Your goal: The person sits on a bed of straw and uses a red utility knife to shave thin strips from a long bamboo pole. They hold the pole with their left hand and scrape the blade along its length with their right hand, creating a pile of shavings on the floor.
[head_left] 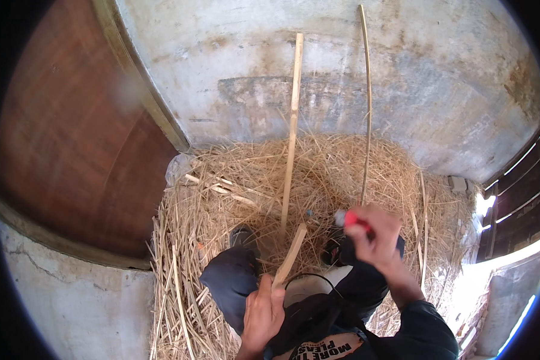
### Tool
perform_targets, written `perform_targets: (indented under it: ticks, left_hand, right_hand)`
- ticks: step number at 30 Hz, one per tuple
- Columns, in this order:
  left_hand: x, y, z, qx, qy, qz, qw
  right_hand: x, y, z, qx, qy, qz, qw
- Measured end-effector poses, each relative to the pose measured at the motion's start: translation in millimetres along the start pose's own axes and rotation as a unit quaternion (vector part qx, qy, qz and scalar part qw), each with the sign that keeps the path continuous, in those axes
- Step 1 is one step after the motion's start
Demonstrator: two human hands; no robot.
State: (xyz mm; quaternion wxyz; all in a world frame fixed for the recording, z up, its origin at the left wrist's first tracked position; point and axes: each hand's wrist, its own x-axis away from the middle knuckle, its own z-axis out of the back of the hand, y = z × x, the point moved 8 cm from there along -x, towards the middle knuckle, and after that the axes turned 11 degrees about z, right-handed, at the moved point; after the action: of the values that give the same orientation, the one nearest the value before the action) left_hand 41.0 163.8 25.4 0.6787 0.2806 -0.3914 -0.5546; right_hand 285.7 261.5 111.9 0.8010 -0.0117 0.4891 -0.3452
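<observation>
My left hand (263,314) is closed around the lower end of a pale wooden stick (290,257), which points up and away from me between my knees. Off to the right, my right hand (378,233) grips a small tool with a red handle (357,222). Its pale tip is smeared by motion, so its exact kind cannot be made out. The tool is apart from the stick and above my right knee. Beyond my hands, a long pale wooden strip (293,120) and a thinner brown rod (367,90) stand against the wall.
A heap of straw-like shavings (318,162) covers the floor around my feet. Longer split strips (177,294) lie at its left edge. A brown door panel (78,138) is at the left, a stained grey wall (246,66) ahead, and dark slats (516,186) at the right.
</observation>
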Motion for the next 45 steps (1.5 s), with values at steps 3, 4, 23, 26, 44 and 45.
perform_targets:
  ticks: [3,4,23,26,44,45]
  left_hand:
    - [-5.5,4.0,3.5,0.041,0.008,0.007,0.999]
    - [-7.1,7.2,5.7,0.051,0.015,-0.003,0.999]
    - [-4.0,25.7,12.1,0.172,0.024,-0.028,0.984]
    - [-2.9,20.8,9.3,0.187,0.019,-0.018,0.982]
    - [-19.5,-23.6,-28.8,0.442,-0.29,0.114,0.841]
    - [-20.9,-25.1,-34.1,0.453,-0.32,0.12,0.823]
  right_hand:
    - [15.0,-29.8,-26.6,-0.028,-0.067,0.062,0.995]
    - [14.6,-34.5,-31.8,-0.034,-0.065,0.069,0.995]
    - [8.2,-52.6,-33.5,-0.007,-0.052,0.128,0.99]
    - [3.2,-52.3,-29.6,0.008,-0.054,0.134,0.989]
    - [12.7,18.8,-48.0,-0.402,-0.098,-0.245,0.877]
    - [12.2,13.8,-54.1,-0.43,-0.119,-0.248,0.86]
